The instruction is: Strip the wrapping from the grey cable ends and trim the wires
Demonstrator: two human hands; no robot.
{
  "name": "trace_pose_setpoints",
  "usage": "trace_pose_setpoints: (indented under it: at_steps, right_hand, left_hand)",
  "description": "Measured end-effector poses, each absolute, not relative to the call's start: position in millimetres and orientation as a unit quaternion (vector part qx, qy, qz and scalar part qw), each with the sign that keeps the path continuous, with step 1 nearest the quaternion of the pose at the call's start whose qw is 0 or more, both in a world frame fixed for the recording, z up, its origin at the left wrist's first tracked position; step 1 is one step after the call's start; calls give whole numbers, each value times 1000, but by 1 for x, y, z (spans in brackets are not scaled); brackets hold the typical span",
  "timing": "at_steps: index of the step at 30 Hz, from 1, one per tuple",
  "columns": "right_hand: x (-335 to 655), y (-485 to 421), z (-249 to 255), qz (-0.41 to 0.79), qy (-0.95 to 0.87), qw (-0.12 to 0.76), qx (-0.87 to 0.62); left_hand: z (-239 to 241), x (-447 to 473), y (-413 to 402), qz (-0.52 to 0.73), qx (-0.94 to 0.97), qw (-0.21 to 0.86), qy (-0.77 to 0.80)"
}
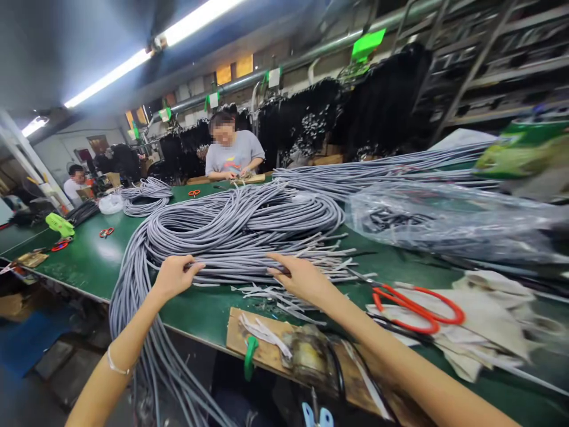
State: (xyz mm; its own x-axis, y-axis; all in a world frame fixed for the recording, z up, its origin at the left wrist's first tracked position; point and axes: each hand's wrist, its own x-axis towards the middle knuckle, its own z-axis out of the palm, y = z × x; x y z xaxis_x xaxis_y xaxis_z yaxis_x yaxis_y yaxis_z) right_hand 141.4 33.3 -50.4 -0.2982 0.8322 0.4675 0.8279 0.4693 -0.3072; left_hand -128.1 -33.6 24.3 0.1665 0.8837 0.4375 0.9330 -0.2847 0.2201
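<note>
A large looped bundle of grey cables (195,228) lies on the green worktable (89,261), and part of it hangs over the front edge. My left hand (175,276) is at the near side of the bundle, thumb and fingers closed on a grey cable; the exact grip is partly hidden. To the right, my right hand (300,279) rests at the same strands near their pale cut ends (333,255), with its index finger and thumb apart. White stripped scraps (284,299) lie just in front of the cables, between my hands and the table edge.
Red-handled scissors (418,308) lie on pale cloth (484,314) at right. A wooden board with a clamped metal device (311,356) sits at the front edge. A plastic bag (444,219) lies beyond. A co-worker (235,151) works across the table; another person (76,184) is far left.
</note>
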Motion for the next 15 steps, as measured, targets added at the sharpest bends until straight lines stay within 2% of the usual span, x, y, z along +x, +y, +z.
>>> trace_pose_setpoints:
  at_steps: [4, 8, 11, 15]
  right_hand:
    - [152, 45, -34, 38, -774, 303, -555]
    - [168, 68, -6, 104, -714, 367, -588]
    - [166, 68, 5, 203, -704, 412, -542]
    - [151, 43, 1, 363, -697, 429, -445]
  left_hand:
    - [40, -145, -58, -314, -721, 72, -613]
    - [46, -156, -80, -384, -672, 66, -629]
    - [40, -158, -91, -401, -664, 44, -629]
    - [23, -158, -99, -404, -668, 23, -624]
